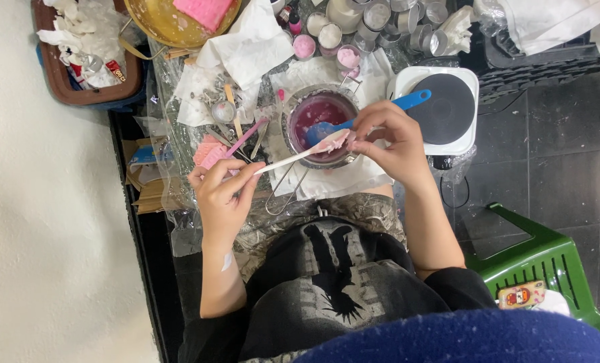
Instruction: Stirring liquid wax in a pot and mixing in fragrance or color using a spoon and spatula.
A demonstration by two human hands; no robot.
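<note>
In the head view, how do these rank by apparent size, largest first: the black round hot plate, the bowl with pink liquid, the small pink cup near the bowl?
1. Black round hot plate, partly hidden by the right hand.
2. Bowl of pink liquid, only slightly smaller, so this order is unsure.
3. Small pink cup, clearly smallest.

A small rectangular card (522, 295) (orange and white, cartoon print) lies on the green stool (548, 259)
</note>
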